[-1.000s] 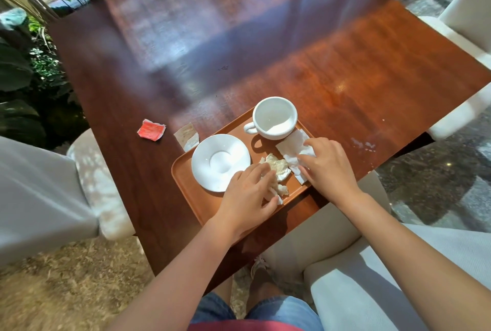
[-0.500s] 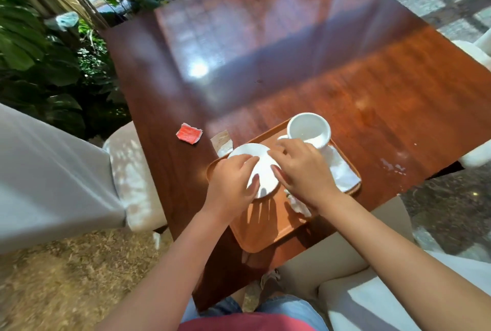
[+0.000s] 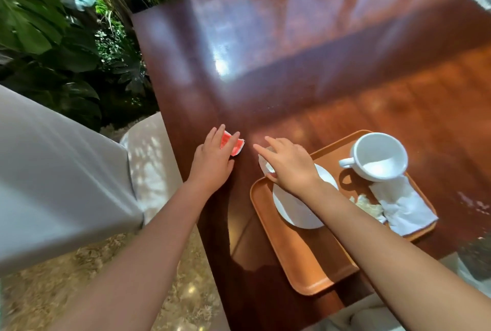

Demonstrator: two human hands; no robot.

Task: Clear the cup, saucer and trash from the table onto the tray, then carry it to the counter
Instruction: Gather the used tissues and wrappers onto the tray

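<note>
Stretching from leafy green plants (image 3: pixel 53 38) on the left, a glossy dark wood tabletop (image 3: pixel 305 51) fills the view, with a pale cushioned chair (image 3: pixel 148 160) beside its left edge. The left hand (image 3: pixel 212 163) lies palm down on the wood, its grip spread apart, fingers resting on a red wrapper (image 3: pixel 235 146). Just to the right, the right hand (image 3: pixel 289 168) reaches over the tray's far left corner, fingers loosely apart above a pale scrap of paper (image 3: pixel 265 164); whether it pinches the scrap I cannot tell. On the orange tray (image 3: pixel 305 264) sit the white saucer (image 3: pixel 297 208), then the empty white cup (image 3: pixel 377 156), with a crumpled napkin (image 3: pixel 403 205) at the right end.
</note>
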